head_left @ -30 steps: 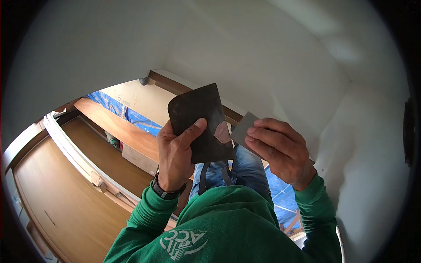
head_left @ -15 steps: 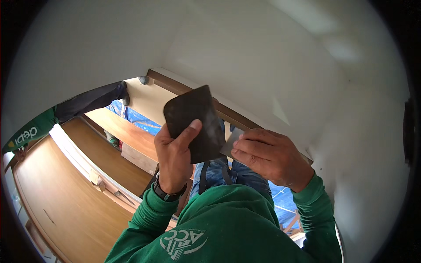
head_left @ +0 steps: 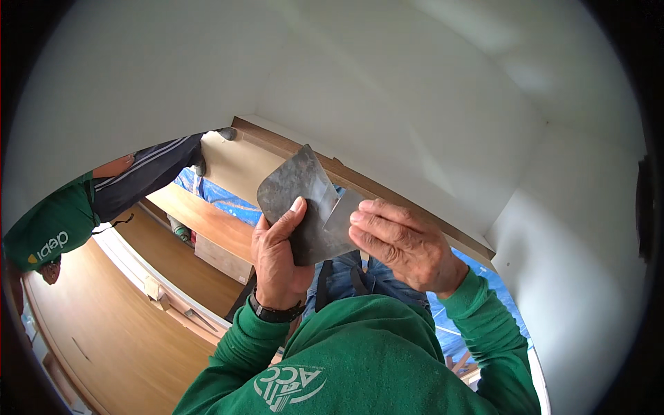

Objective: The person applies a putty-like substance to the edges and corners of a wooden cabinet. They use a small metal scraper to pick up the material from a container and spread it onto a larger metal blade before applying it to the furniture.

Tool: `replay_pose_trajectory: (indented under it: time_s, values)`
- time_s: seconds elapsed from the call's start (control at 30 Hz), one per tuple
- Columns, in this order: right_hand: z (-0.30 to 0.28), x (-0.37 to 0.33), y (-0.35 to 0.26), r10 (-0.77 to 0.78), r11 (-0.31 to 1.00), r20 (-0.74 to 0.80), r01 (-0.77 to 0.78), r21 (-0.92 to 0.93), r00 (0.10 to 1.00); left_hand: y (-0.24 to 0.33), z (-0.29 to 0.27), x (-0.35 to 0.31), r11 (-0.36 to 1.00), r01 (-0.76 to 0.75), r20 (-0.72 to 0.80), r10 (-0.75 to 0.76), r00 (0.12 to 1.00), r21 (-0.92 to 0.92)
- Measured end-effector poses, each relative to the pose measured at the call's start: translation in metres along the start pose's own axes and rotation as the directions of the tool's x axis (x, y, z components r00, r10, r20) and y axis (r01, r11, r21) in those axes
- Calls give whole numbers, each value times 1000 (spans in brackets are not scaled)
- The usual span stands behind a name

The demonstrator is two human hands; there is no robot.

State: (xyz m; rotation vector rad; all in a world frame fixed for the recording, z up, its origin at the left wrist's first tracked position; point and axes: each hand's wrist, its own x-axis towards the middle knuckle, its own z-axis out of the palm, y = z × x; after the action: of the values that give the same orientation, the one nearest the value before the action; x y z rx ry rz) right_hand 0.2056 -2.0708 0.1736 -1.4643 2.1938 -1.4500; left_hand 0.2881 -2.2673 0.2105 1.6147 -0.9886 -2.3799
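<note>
My left hand [head_left: 278, 257] grips a dark grey flat plate [head_left: 294, 181] with rounded corners, its thumb lying across the face. The plate is tilted and has dull smears on it. In my right hand [head_left: 408, 243], the fingers press on a thin, lighter grey scraper blade [head_left: 340, 218]. That blade overlaps the right part of the plate and seems to lie against its face. Part of the blade is hidden under my fingers. Both hands are raised in front of my chest.
White walls [head_left: 387, 90] meet in a corner at the right, above a brown wooden trim [head_left: 387, 187]. At the left a co-worker in a green top [head_left: 52, 225] bends by a large wooden panel [head_left: 117, 304]. Blue sheeting [head_left: 225, 202] covers parts of the floor.
My right hand has moved left, bringing the scraper blade farther over the plate. The plate has turned, so its face looks lighter. The co-worker at the left has come further into view.
</note>
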Motion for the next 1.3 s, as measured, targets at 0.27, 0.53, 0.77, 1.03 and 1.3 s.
replay_pose_trajectory:
  time_s: [0.27,0.53,0.77,1.03,1.3]
  values:
    - [-13,-2,12,-1,988,-112,-16,-156,994,15,-1,9,999,-46,76,45,996,20]
    - [-17,7,-6,-22,992,40,27,-127,999,18,-1,7,981,-104,113,85,990,166]
    - [-14,11,-12,13,996,43,-9,-85,999,15,-2,3,969,-107,76,92,993,222]
    - [-9,17,-23,-1,994,84,10,-108,996,12,0,-10,926,-249,188,201,961,283]
    - [-24,7,-14,43,998,167,-48,27,985,23,-13,-5,943,-296,44,293,955,150]
